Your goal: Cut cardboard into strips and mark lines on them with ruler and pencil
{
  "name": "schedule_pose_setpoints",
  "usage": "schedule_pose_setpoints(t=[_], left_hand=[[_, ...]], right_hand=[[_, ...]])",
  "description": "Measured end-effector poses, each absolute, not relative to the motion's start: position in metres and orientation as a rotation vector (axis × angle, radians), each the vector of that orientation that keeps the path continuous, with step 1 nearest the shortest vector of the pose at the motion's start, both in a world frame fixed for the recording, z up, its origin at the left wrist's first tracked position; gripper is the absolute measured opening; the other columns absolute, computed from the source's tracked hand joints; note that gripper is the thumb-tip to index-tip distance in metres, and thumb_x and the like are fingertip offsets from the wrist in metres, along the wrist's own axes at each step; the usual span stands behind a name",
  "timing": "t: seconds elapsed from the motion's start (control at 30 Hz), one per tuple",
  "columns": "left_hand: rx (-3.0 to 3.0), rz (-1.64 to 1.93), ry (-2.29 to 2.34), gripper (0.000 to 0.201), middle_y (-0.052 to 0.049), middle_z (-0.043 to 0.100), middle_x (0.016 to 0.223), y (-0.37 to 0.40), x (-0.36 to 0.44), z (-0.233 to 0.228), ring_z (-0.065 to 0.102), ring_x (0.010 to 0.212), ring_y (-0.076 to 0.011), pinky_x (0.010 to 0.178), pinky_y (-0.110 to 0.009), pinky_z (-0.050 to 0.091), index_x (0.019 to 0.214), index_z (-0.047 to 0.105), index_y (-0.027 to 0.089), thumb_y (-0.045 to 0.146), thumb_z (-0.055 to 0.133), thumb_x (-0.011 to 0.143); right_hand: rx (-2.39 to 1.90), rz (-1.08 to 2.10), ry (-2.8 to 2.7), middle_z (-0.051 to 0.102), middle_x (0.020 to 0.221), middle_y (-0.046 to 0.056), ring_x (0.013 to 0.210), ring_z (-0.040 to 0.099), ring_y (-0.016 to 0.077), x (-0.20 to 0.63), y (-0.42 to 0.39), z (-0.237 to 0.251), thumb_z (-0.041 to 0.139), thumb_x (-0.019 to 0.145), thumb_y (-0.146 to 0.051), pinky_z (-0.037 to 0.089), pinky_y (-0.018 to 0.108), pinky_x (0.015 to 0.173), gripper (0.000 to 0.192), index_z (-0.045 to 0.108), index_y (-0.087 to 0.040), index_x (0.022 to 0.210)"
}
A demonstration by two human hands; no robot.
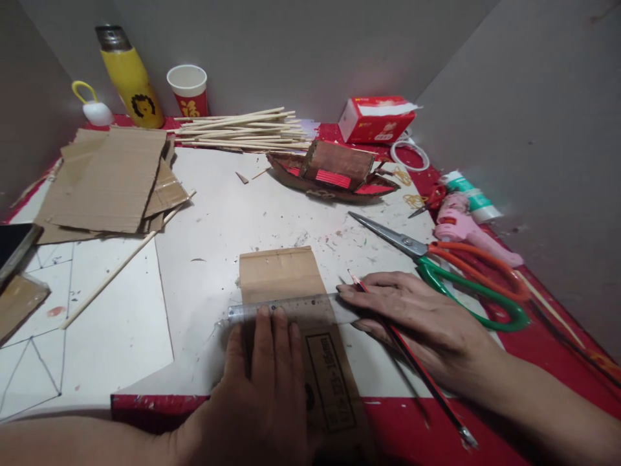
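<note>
A strip of brown cardboard with black print on its lower part lies in front of me. Across it rests a clear ruler. My left hand lies flat on the strip, its fingertips pressing on the ruler's edge. At the ruler's right end, my right hand has its fingertips by the ruler, with a red-and-black pencil held between its fingers. The pencil's tip points away from me and its butt end slants towards me. Just beyond that hand lie large scissors with orange and green handles.
A model boat stands behind the strip. Cardboard sheets and a long stick lie left. At the back are a stick pile, paper cup, yellow bottle and tissue pack. A pink glue gun lies right.
</note>
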State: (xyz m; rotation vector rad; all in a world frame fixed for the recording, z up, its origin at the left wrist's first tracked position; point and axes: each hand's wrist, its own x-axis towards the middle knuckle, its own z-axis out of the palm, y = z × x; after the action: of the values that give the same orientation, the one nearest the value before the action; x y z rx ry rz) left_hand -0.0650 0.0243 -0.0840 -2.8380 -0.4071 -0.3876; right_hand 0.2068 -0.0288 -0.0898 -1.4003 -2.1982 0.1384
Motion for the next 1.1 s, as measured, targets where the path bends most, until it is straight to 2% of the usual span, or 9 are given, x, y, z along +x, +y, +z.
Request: schedule_pose_setpoints(t=[0.17,0.43,0.7,0.93,1.1], left_hand=[[-2.831,-0.392,-0.447,0.055,-0.023,0.072,0.118,0.0231,-0.0638,-0.0852,0.070,0.109,-0.0404,0.083,-0.051,0.056,0.118,0.071,0.001,0.042,0.036,0.103],[-2.827,-0.407,-0.438,0.056,-0.024,0.071,0.119,0.0213,-0.0651,-0.0865,0.069,0.110,-0.0408,0.084,-0.051,0.056,0.119,0.070,0.000,0.043,0.037,0.102],[-2.824,-0.425,-0.413,0.053,-0.024,0.072,0.117,0.0231,-0.0650,-0.0874,0.071,0.107,-0.0408,0.080,-0.051,0.060,0.117,0.070,0.000,0.040,0.039,0.101],[-2.831,-0.389,-0.416,0.054,-0.024,0.072,0.116,0.0219,-0.0635,-0.0832,0.071,0.107,-0.0407,0.078,-0.050,0.062,0.117,0.071,0.000,0.040,0.038,0.102],[-2.836,-0.361,-0.436,0.054,-0.025,0.070,0.120,0.0209,-0.0638,-0.0817,0.069,0.110,-0.0419,0.078,-0.050,0.063,0.120,0.070,0.000,0.040,0.039,0.101]], right_hand=[[-1.395,0.128,-2.214,0.073,0.106,0.009,0.102,0.065,0.0246,0.2080,-0.0296,-0.0923,0.063,0.093,-0.012,0.061,0.039,0.078,0.045,0.059,-0.024,0.136],[-1.387,0.119,-2.195,0.076,0.105,0.008,0.098,0.069,0.0246,0.2067,-0.0276,-0.0904,0.063,0.093,-0.013,0.063,0.038,0.076,0.046,0.061,-0.028,0.136],[-1.380,0.152,-2.217,0.076,0.107,0.007,0.101,0.068,0.0256,0.2080,-0.0274,-0.0897,0.063,0.092,-0.010,0.063,0.042,0.079,0.054,0.055,-0.030,0.142],[-1.366,0.108,-2.188,0.076,0.105,0.007,0.098,0.068,0.0242,0.2068,-0.0268,-0.0930,0.065,0.091,-0.012,0.063,0.038,0.076,0.046,0.062,-0.026,0.135],[-1.395,0.108,-2.243,0.075,0.114,0.008,0.102,0.068,0.0263,0.2077,-0.0292,-0.0867,0.060,0.094,-0.014,0.063,0.042,0.079,0.050,0.055,-0.028,0.143]])
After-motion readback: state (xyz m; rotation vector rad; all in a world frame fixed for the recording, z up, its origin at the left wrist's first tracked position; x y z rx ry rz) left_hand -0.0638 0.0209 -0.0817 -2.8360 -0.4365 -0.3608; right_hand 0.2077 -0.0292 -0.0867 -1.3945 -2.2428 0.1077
